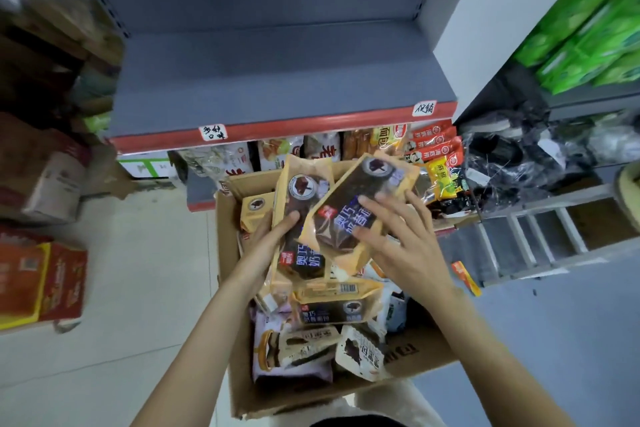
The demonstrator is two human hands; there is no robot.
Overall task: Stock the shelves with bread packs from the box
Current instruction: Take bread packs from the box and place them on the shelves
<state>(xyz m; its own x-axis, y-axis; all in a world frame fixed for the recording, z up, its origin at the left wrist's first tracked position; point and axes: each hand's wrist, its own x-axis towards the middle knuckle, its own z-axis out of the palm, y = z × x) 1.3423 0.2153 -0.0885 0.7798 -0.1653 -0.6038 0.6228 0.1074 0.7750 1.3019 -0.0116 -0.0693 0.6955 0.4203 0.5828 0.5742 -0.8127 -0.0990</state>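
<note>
bread packs (349, 215) in both hands (398, 239)

Two bare forearms, no sleeves, left hand (277, 236), right hand (401, 239), no rings

— What's in the cardboard box (239, 374)?
— Bread packs, loosely heaped: tan-and-dark ones (332, 308) lying flat, pale ones (362, 355) nearer the front, a purple-edged one (291, 367) at the left.
— And the two raised ones?
— The left pack (301, 204) stands nearly upright above the pile; the right pack (360, 204) overlaps it, tilted to the right. Both show dark bread behind clear film.
— The shelf (270, 80)?
— Grey, bare, red front strip, just behind the box.
</note>
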